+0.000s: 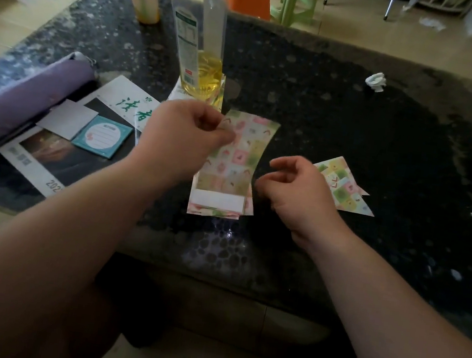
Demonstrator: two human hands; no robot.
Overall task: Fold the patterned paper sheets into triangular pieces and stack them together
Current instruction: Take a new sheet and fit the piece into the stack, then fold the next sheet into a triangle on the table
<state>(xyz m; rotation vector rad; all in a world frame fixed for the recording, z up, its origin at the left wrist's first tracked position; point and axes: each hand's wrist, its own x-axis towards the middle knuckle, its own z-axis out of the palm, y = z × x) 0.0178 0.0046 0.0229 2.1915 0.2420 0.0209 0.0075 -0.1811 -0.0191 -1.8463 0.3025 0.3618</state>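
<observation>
Left hand (183, 136) pinches one sheet (243, 152) by its top edge; right hand (298, 189) loose, empty; tabletop (388, 124) wide open rightward.

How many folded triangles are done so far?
2: an upper triangle overlapping a lower triangle, on the table beside the right hand; more may be hidden underneath.
</observation>
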